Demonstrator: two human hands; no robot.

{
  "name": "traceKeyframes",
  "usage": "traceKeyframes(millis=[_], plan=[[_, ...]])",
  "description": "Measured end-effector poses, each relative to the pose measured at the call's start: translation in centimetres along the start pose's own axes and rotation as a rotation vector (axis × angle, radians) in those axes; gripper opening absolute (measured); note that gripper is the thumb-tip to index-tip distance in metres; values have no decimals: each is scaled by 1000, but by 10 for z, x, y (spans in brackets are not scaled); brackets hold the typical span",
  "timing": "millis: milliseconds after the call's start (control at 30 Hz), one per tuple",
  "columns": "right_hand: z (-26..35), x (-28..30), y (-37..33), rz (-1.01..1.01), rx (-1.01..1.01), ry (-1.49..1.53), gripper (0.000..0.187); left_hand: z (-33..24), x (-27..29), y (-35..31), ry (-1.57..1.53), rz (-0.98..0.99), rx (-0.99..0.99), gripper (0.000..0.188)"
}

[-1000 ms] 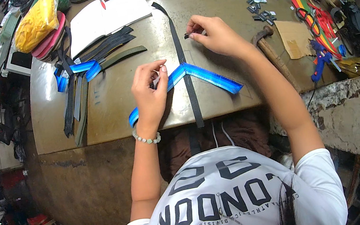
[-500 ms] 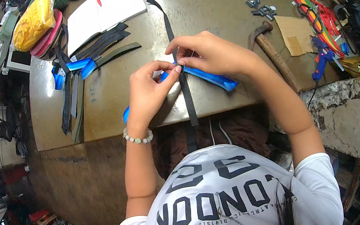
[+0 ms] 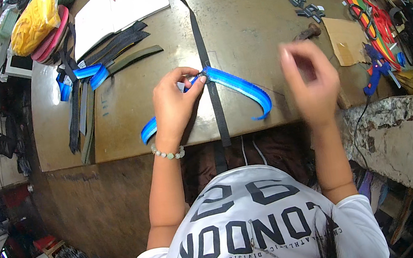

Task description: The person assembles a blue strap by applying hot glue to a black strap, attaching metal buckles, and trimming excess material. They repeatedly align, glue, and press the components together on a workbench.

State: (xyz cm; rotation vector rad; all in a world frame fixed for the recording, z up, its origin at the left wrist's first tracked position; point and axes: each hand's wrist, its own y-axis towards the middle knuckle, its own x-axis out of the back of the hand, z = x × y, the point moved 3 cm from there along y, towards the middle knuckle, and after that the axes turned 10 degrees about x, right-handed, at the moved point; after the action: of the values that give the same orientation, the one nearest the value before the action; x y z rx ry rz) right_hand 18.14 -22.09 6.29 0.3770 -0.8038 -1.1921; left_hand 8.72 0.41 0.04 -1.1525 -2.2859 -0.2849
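Observation:
Thumb and fingers of my left hand [image 3: 175, 100] are pinched on a blue strap [image 3: 236, 84] where it crosses a long black strap [image 3: 216, 108]. The blue strap bends over this crossing, its two ends curving down to either side. Over the table's front edge hangs the black strap's near end. A small dark piece shows at my left fingertips, too small to make out. My right hand [image 3: 311, 80] is off the straps, blurred, its fingers curled. It covers most of the hammer [image 3: 309, 32], whose head shows beyond it; whether it touches the handle is hidden.
Black straps [image 3: 117, 46] and another blue strap [image 3: 92, 74] lie at left, near an open notebook [image 3: 114, 13]. Several small dark buckles [image 3: 306, 3], cardboard [image 3: 344, 38] and a blue glue gun [image 3: 374, 69] sit at right. A bagged yellow bundle [image 3: 36, 23] stands far left.
My right hand has let go at the crossing and moved right, over the hammer. My left hand keeps its pinch. More of the blue strap now shows, curving down on the right.

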Motion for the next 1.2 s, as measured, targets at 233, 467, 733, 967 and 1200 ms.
traceKeyframes(millis=[233,467,733,967,1200], plan=[[34,-41,-72,892,438,80,37,2,-3,-1,-54,12,42,16],[24,-68,-67,792,452,-121,31,1,-2,-4,65,-10,-76,13],[-19,-96,19,737,310,132,18,-1,1,-9,83,-18,-91,13],[-61,-120,37,889,-336,401,8,4,0,-10,34,0,-94,16],[-56,-121,38,882,-217,358,5,6,-1,-7,30,-28,-118,17]])
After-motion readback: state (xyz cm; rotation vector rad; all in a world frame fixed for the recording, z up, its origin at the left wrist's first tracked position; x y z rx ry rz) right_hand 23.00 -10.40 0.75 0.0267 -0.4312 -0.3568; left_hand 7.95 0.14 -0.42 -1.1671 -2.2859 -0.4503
